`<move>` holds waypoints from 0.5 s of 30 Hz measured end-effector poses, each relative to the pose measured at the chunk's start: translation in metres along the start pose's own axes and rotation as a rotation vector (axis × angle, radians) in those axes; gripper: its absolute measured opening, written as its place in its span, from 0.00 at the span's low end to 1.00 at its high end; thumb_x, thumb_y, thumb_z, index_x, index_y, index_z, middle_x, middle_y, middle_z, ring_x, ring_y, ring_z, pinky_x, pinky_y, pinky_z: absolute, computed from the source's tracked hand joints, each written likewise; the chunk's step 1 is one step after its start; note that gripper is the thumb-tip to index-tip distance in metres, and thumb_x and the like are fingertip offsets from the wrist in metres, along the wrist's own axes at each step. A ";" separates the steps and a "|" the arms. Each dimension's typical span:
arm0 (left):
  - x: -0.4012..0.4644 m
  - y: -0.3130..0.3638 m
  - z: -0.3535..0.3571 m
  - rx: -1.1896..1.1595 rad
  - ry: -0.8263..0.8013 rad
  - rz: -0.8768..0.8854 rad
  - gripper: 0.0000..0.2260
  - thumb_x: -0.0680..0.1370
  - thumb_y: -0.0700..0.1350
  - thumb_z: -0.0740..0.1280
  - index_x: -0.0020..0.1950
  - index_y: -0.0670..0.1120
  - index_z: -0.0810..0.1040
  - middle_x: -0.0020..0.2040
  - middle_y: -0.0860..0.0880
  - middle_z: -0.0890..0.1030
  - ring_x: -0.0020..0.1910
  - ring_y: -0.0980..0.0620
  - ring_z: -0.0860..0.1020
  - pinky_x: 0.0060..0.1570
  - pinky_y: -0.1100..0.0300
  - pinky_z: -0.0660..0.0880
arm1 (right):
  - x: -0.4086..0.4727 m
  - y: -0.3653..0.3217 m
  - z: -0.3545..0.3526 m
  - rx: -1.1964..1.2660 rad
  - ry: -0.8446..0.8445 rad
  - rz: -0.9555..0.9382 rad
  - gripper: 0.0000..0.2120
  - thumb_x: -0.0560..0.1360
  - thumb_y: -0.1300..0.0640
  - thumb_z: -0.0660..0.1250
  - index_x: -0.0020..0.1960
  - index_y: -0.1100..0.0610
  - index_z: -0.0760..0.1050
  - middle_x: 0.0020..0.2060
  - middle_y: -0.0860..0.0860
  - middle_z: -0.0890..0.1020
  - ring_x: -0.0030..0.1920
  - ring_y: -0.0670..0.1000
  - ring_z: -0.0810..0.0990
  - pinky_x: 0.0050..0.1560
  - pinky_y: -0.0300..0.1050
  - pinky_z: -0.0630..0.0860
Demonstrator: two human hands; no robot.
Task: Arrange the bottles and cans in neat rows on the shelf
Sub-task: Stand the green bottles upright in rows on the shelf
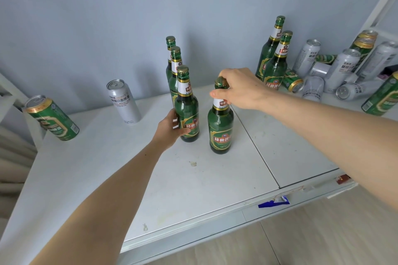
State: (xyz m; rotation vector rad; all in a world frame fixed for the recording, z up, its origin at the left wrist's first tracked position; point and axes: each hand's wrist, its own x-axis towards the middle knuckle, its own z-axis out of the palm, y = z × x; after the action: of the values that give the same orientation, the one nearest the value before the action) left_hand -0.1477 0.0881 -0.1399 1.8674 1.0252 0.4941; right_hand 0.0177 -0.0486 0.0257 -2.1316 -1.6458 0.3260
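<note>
A person's left hand (170, 126) wraps its fingers around the lower body of the front green bottle (187, 109), the nearest of three standing in a file that runs back toward the grey wall, apparently steadying it in line. The right hand (239, 88) pinches the cap and neck of a fourth bottle (220, 122) with curled fingers, holding it upright just beside the file, seemingly to start a second row next to the first. All stand on the white shelf (193, 189).

Two more green bottles (273, 60) wait upright farther right, ahead of a jumble of silver and green cans (336, 71), several lying on their sides, still to be sorted. At left a silver can (123, 101) and a green can (52, 117) stand well apart from the rows, the start perhaps of can lines.

The bottle labels carry Chinese characters on a red band, framed in gold; the silver can reads "CRAFT WHEAT" beneath more Chinese script. The finer print is too small to read
</note>
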 end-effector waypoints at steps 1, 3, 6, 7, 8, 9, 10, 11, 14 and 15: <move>0.000 0.000 0.001 0.002 0.001 -0.001 0.29 0.74 0.39 0.72 0.72 0.46 0.65 0.68 0.47 0.74 0.66 0.44 0.73 0.57 0.57 0.70 | 0.000 -0.003 0.002 0.001 -0.003 -0.009 0.15 0.76 0.49 0.69 0.47 0.61 0.73 0.37 0.53 0.78 0.44 0.56 0.80 0.38 0.46 0.73; -0.002 0.000 0.002 0.003 0.007 -0.005 0.30 0.75 0.40 0.72 0.73 0.46 0.63 0.69 0.47 0.73 0.67 0.44 0.72 0.59 0.55 0.71 | 0.001 -0.009 0.006 0.021 -0.003 -0.015 0.14 0.76 0.49 0.69 0.46 0.61 0.73 0.38 0.54 0.79 0.43 0.56 0.81 0.41 0.48 0.76; -0.008 -0.004 0.002 -0.019 0.025 -0.028 0.34 0.74 0.40 0.73 0.75 0.46 0.60 0.70 0.46 0.71 0.68 0.45 0.71 0.60 0.55 0.71 | 0.001 -0.019 0.011 0.035 -0.012 -0.026 0.14 0.76 0.49 0.69 0.44 0.59 0.72 0.34 0.50 0.77 0.41 0.54 0.81 0.37 0.44 0.73; -0.012 -0.006 0.002 -0.033 0.040 -0.048 0.35 0.73 0.41 0.74 0.75 0.46 0.59 0.71 0.46 0.71 0.68 0.45 0.71 0.60 0.55 0.72 | 0.001 -0.021 0.013 0.036 -0.022 -0.033 0.14 0.76 0.49 0.69 0.44 0.58 0.71 0.33 0.48 0.76 0.41 0.54 0.80 0.36 0.44 0.72; -0.016 -0.010 0.002 -0.049 0.060 -0.075 0.36 0.73 0.41 0.74 0.75 0.46 0.58 0.71 0.45 0.71 0.68 0.46 0.71 0.60 0.54 0.72 | 0.002 -0.024 0.015 0.040 -0.032 -0.042 0.13 0.76 0.49 0.69 0.44 0.58 0.71 0.33 0.47 0.75 0.41 0.53 0.80 0.35 0.44 0.71; -0.022 -0.015 0.002 -0.060 0.078 -0.100 0.36 0.72 0.42 0.75 0.75 0.46 0.59 0.70 0.45 0.71 0.67 0.46 0.72 0.59 0.54 0.73 | 0.002 -0.027 0.016 0.043 -0.038 -0.051 0.13 0.76 0.49 0.69 0.44 0.57 0.71 0.33 0.46 0.75 0.41 0.53 0.79 0.36 0.44 0.71; -0.029 -0.021 0.003 -0.065 0.091 -0.121 0.35 0.72 0.43 0.75 0.73 0.45 0.60 0.68 0.45 0.72 0.66 0.46 0.73 0.58 0.54 0.73 | 0.003 -0.028 0.017 0.045 -0.041 -0.058 0.13 0.76 0.49 0.70 0.45 0.57 0.71 0.33 0.45 0.74 0.40 0.52 0.79 0.37 0.43 0.70; -0.036 -0.027 0.003 -0.070 0.093 -0.135 0.33 0.71 0.43 0.76 0.72 0.45 0.63 0.66 0.46 0.73 0.65 0.47 0.74 0.56 0.55 0.74 | 0.004 -0.030 0.018 0.044 -0.044 -0.061 0.13 0.76 0.49 0.70 0.45 0.57 0.71 0.32 0.45 0.74 0.40 0.52 0.78 0.38 0.43 0.70; -0.055 -0.040 0.005 -0.110 0.027 -0.144 0.30 0.69 0.43 0.78 0.66 0.46 0.68 0.61 0.48 0.77 0.62 0.49 0.76 0.53 0.58 0.75 | 0.004 -0.033 0.019 0.045 -0.050 -0.060 0.12 0.76 0.48 0.70 0.43 0.55 0.70 0.32 0.44 0.73 0.40 0.52 0.77 0.35 0.43 0.68; -0.060 -0.041 0.007 -0.115 -0.001 -0.139 0.30 0.68 0.43 0.79 0.65 0.47 0.69 0.60 0.49 0.77 0.61 0.50 0.77 0.54 0.58 0.76 | 0.004 -0.034 0.019 0.046 -0.053 -0.059 0.12 0.76 0.49 0.70 0.41 0.54 0.69 0.32 0.45 0.73 0.40 0.52 0.78 0.34 0.43 0.68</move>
State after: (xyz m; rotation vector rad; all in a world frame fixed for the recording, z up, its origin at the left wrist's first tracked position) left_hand -0.1956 0.0450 -0.1739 1.6826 1.0943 0.4601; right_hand -0.0184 -0.0343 0.0246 -2.0530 -1.7100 0.4012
